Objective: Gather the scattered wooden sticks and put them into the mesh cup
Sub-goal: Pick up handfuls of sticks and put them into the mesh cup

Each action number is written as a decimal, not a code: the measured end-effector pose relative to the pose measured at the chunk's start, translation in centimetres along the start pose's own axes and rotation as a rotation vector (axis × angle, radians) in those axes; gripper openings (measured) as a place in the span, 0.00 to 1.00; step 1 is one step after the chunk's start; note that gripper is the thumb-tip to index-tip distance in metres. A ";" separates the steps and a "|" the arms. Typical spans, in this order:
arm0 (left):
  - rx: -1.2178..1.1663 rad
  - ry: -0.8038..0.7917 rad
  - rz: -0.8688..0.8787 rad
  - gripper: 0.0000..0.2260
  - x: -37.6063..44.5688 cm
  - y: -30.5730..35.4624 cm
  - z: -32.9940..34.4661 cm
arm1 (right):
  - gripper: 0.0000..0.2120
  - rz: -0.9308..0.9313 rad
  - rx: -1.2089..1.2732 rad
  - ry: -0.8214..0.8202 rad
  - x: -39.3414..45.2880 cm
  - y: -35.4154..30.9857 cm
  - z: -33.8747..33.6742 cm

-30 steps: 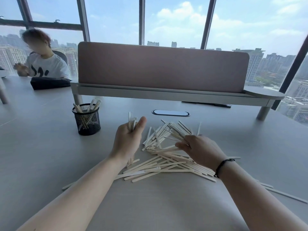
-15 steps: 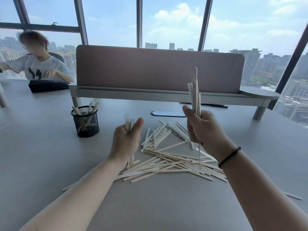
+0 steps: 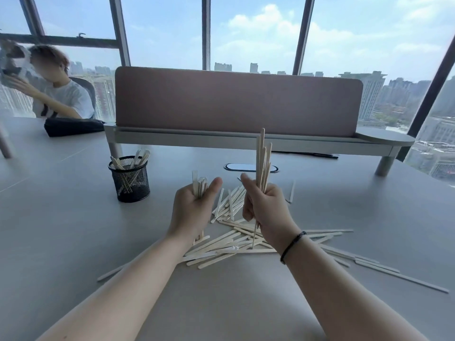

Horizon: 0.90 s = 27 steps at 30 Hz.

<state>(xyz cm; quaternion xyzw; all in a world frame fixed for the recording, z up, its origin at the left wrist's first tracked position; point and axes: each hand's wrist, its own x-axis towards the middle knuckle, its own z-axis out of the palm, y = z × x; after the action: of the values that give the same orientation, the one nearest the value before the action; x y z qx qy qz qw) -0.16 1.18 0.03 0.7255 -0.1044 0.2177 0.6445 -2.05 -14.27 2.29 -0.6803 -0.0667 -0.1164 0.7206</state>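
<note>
On the grey bench [image 3: 73,230], seen from the head camera, a loose heap of wooden sticks [image 3: 236,239] lies scattered between and beneath the two forearms, with a few strays trailing off to the right and one lying out to the lower left. The left hand [image 3: 193,207] is closed around a short bundle of sticks [image 3: 199,185], held upright so that their tops show above the thumb and their lower ends show below the fist. The right hand [image 3: 264,210] is clamped on a taller bundle [image 3: 263,158], also upright, its tips fanning slightly and rising in front of the divider panel [image 3: 236,99]; one stick hangs below the fist toward the heap. A black band [image 3: 293,246] circles the right wrist. The mesh cup [image 3: 129,179] stands on the bench to the left of the left hand, well apart from the heap, with several sticks already leaning inside it. Farther back on the left, another person [image 3: 61,94] in a white shirt sits behind a dark pouch [image 3: 72,126].
</note>
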 end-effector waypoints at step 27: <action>-0.145 0.081 -0.057 0.22 1.3 0.2 -1.3 | 0.26 0.042 0.094 0.028 0.0 0.2 -0.2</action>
<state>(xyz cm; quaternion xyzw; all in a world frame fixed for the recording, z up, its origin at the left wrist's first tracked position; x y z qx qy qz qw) 0.69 2.63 0.89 0.6703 -0.0730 0.2202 0.7049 -1.99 -14.49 2.06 -0.6453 -0.0476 -0.1075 0.7548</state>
